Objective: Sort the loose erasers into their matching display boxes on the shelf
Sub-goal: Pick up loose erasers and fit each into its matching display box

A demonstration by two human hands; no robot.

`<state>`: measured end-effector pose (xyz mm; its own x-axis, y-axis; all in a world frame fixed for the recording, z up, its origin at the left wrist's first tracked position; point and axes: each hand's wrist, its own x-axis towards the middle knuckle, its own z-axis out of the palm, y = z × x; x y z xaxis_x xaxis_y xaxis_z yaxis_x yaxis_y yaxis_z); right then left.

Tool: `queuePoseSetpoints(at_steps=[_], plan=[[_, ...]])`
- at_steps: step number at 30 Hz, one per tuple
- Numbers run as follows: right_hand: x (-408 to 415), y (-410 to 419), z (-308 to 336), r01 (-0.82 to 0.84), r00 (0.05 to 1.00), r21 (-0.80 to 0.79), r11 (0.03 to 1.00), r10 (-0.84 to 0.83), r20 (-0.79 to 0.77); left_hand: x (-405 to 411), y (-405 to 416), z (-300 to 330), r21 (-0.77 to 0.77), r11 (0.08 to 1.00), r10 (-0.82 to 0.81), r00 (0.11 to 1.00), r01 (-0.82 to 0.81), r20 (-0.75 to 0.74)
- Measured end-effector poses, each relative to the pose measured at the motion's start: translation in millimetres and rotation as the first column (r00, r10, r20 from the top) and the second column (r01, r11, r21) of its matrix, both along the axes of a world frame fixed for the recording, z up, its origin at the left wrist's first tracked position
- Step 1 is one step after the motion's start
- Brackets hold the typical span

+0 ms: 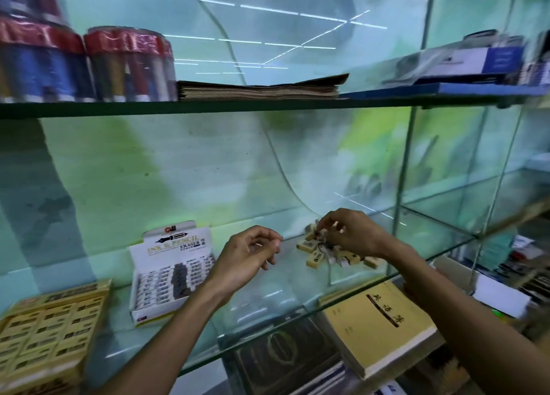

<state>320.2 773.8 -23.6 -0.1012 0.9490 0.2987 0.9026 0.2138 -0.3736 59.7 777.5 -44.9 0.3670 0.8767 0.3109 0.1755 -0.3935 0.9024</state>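
A pile of loose erasers [324,250], yellow and white ones mixed, lies on the glass shelf [268,299] right of centre. My right hand [348,231] is over the pile, its fingertips pinching a small eraser at the top of the heap. My left hand [250,254] hovers left of the pile with loosely curled fingers and nothing in it. A white display box [169,272] marked "Ink & Pencil Eraser" stands left of that hand, filled with rows of white and dark erasers. A yellow display box [50,329] of yellow erasers sits at the far left.
An upper glass shelf [268,104] carries red-capped tubes of pens [128,64], a stack of brown paper [259,88] and blue boxes [476,61]. Below the working shelf lie a yellow notebook [384,326] and dark books. A glass divider [404,162] closes the bay on the right.
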Motion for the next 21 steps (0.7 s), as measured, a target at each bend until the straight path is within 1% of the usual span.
queuePoseSetpoints(at_steps=[2, 6, 7, 9, 11, 13, 16, 19, 21], plan=[[5, -3, 3, -0.009, 0.992, -0.046, 0.999, 0.015, 0.128, 10, 1, -1, -0.012, 1.0, 0.007, 1.0, -0.007, -0.011], [1, -7, 1, -0.104, 0.976, -0.03, 0.994, 0.107, 0.188, 24, 2, -3, -0.018, 1.0, 0.019, 0.999, -0.02, -0.044], [-2, -7, -2, -0.111, 0.967, -0.035, 0.993, 0.117, 0.227, 26, 2, -4, -0.014, 1.0, 0.022, 0.999, -0.023, -0.048], [-10, -8, -9, -0.077, 0.939, -0.072, 0.994, 0.096, 0.331, 28, 3, -3, -0.007, 1.0, 0.028, 0.998, -0.028, -0.05], [-15, -7, -15, -0.051, 0.925, -0.078, 0.996, 0.077, 0.373, 27, 5, -1, -0.002, 0.999, 0.035, 0.998, -0.035, -0.053], [-19, -6, -16, -0.07, 0.937, -0.035, 0.997, 0.078, 0.339, 24, 7, 1, -0.001, 0.999, 0.042, 0.998, -0.042, -0.048], [-17, -2, -17, -0.163, 0.956, 0.126, 0.979, 0.125, 0.266, 17, 9, 2, -0.009, 0.998, 0.06, 0.998, -0.06, -0.031], [-18, -4, -16, -0.183, 0.983, 0.237, 0.954, 0.182, 0.026, 12, 12, 4, -0.049, 0.997, 0.067, 0.998, -0.067, -0.005], [-24, -6, -14, -0.199, 0.975, 0.301, 0.933, 0.218, -0.031, 11, 11, 5, -0.079, 0.996, 0.048, 0.999, -0.047, 0.006]])
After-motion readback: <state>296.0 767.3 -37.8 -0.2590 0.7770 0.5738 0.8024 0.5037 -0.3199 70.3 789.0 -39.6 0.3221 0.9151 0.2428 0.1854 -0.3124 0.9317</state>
